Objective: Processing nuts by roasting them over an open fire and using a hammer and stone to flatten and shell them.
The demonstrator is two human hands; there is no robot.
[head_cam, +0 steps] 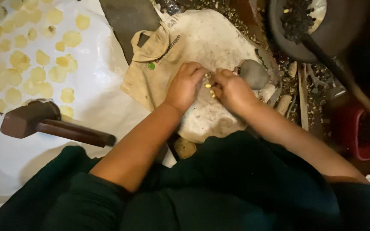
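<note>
White sheet (103, 98): spread over the left part of the view, a little crumpled, with the worker's dark sleeves crossing its lower edge.
Yellow discs (31, 55): many thin, pale yellow, flattened pieces laid out in loose rows on the sheet's upper left, mostly apart from one another, a few touching.
Mallet (43, 122): a dark brown wooden mallet lying on its side on the sheet, head to the left, handle running down to the right, just below the discs.
Beige cloth (193, 51): a stained cloth with a collar and a small green mark, draped over a rounded base in the centre; grit is scattered on it.
Left hand (186, 85): knuckles up over the cloth, fingers curled in a pinch that meets the other hand's fingertips.
Small yellow pieces (210, 87): tiny yellow bits lying between the fingertips of both hands, just above the cloth; which fingers actually grip them is too small to tell.
Right hand (232, 90): also curled, fingertips pressed in toward the yellow pieces, wrist angling off to the lower right.
Grey stone (253, 73): smooth and rounded, resting on the cloth's right edge, just beside the right hand's knuckles.
Dark bowl (343, 38): a large round vessel at upper right with dark crumbly matter in it and a long stick leaning out.
Red container (360, 128): at the far right edge, dim and partly cut off.
</note>
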